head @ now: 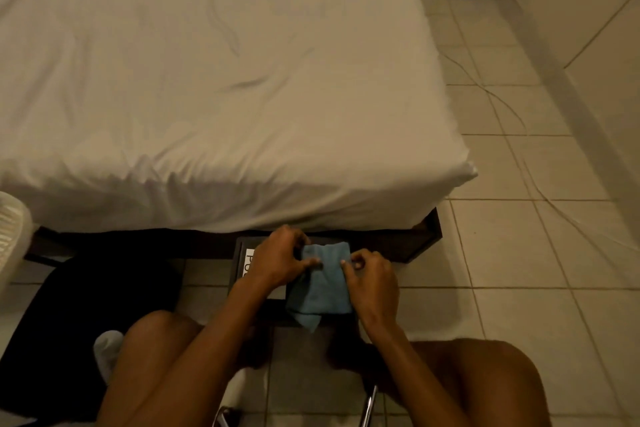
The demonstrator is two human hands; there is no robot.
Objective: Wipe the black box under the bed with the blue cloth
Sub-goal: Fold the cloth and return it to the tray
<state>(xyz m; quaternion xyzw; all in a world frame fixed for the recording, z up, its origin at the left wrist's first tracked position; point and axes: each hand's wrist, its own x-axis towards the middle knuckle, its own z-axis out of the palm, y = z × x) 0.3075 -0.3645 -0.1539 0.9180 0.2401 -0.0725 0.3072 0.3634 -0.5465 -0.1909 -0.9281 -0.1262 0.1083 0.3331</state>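
The blue cloth (pixel 323 282) is held folded over the black box (pixel 242 255), which lies on the tiled floor (pixel 519 253) at the foot of the bed (pixel 207 80), partly tucked beneath its dark frame. The cloth's left edge is pinched by the left hand (pixel 280 258), thumb on top and fingers curled behind the upper corner. Its right edge is gripped by the right hand (pixel 372 279), fingertips pressed into the fabric. A loose corner of the cloth is seen hanging past the box's near edge. A white label (pixel 250 262) with dark letters is visible on the box lid, just left of the left hand. Bare knees are seen on either side.
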